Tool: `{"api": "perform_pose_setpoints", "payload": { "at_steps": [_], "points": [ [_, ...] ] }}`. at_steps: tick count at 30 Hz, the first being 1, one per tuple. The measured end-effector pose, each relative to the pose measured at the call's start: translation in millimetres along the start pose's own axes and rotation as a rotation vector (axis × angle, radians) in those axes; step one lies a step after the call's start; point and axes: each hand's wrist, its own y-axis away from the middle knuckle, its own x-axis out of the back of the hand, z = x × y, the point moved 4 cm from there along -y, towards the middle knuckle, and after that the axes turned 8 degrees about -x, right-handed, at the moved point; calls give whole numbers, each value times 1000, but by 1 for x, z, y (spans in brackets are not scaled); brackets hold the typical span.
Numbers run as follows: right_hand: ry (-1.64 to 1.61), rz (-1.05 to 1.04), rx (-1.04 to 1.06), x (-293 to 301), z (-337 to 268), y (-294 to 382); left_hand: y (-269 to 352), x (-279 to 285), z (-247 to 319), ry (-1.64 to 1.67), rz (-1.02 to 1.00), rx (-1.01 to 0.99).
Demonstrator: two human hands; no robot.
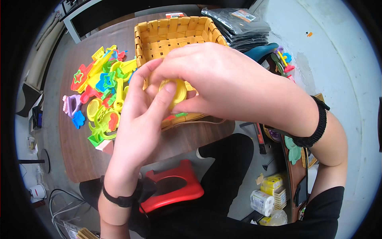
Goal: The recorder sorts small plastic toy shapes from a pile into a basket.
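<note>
Both of my hands hold a small round yellow plastic piece (180, 92) in front of the woven basket. My left hand (146, 110) has its thumb resting on the face of the piece. From above and the right, my right hand (194, 71) curls over it, thumb along its lower edge. Behind them the yellow woven basket (176, 44) shows a bare far bottom, while bits of red and green poke out at its near side. My hands hide much of the basket's near part. To the left lies a heap of colourful plastic toy moulds and cutters (104, 80).
The wooden table (191, 137) carries the basket and toys. A stack of plastic-wrapped dark packages (244, 27) stands beyond the basket to the right. A red plastic stool (191, 191) shows below. Paper rolls (262, 202) sit at lower right beside a brown shelf (294, 179).
</note>
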Motion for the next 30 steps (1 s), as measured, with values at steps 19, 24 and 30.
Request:
{"api": "perform_pose_setpoints", "payload": {
  "at_steps": [19,24,30],
  "points": [
    [96,-16,9,-2,-43,-35,84,-18,19,-143,-8,-71],
    [118,-31,33,-5,-47,-30,70,-46,34,-196,2,-75],
    [70,-83,248,11,-25,-33,4,-100,83,-425,109,-9]
  ]
}}
